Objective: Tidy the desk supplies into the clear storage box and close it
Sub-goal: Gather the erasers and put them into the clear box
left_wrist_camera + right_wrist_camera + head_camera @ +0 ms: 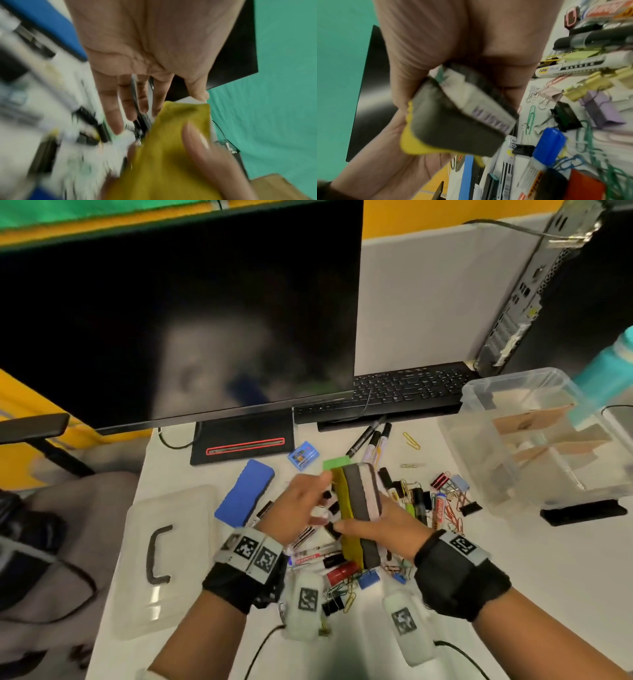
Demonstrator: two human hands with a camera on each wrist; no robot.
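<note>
My right hand (376, 527) grips a stack of whiteboard erasers (356, 501), yellow, dark grey and white, held upright above the pile of supplies. In the right wrist view the fingers (423, 56) curl round the stack (453, 121). My left hand (303, 501) reaches in from the left with straight fingers (109, 105), and its thumb touches the top end of the yellow eraser (171, 155). The clear storage box (479, 393) stands open at the right with cardboard dividers inside. Its lid (164, 559) lies flat at the left.
A blue eraser (246, 491), markers (373, 443), a green note pad (335, 463), a small blue box (303, 457) and several clips (448, 501) litter the desk. Behind stand a monitor (178, 313), a keyboard (387, 395) and a computer tower (561, 289).
</note>
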